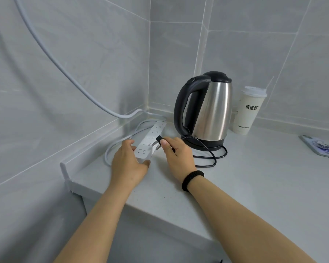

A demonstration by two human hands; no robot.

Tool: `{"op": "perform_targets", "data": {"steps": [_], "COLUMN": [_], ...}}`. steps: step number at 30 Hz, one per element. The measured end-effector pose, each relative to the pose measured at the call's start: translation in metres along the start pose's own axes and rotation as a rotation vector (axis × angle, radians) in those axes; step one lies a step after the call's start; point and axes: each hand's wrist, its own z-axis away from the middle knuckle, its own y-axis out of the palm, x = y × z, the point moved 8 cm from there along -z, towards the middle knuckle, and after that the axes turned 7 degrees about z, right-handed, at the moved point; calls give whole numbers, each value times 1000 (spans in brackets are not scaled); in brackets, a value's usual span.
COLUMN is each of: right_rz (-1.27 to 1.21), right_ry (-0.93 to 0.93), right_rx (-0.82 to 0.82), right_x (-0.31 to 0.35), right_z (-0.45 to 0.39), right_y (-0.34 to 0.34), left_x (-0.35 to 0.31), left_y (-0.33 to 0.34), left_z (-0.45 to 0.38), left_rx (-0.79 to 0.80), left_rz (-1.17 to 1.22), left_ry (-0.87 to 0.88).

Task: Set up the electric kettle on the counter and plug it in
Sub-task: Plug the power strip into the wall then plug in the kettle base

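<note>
A steel electric kettle (210, 109) with a black handle and lid stands on its black base (211, 146) in the counter's back corner. Its black cord (211, 158) loops on the counter in front of it. My right hand (176, 152) pinches the black plug (158, 142), whose metal prongs point left at the white power strip (150, 138), just above its sockets. My left hand (128, 160) grips the near end of the strip, thumb on the front, fingers on the far side.
The strip's white cable (68, 73) coils beside it and climbs the tiled wall. A white lidded paper cup (248, 110) with a straw stands right of the kettle. A phone (322, 146) lies at the far right. The counter edge (141, 207) runs just below my forearms.
</note>
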Motion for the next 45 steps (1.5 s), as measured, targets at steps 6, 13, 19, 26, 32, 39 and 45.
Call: {"op": "perform_targets", "data": {"steps": [6, 13, 19, 26, 32, 39, 45], "right_rz": [19, 3, 200, 59, 110, -9, -57], "right_ry": [-31, -209, -384, -360, -116, -19, 7], "right_rx": [25, 5, -47, -152, -410, -312, -232], "right_x": [8, 24, 43, 44, 20, 26, 47], "right_z": [-2, 2, 6, 10, 12, 8, -3], "right_y": [13, 16, 14, -5, -56, -40, -8], "left_x": [3, 1, -26, -33, -16, -15, -26], "left_y": [-5, -6, -11, -16, -36, -41, -36], "left_z": [0, -1, 9, 11, 7, 11, 13], "left_rx": [22, 17, 7, -19, -190, -266, -226], "left_rz": [30, 13, 151, 199, 363, 296, 176], "left_ry": [-25, 45, 282, 352, 136, 127, 204]}}
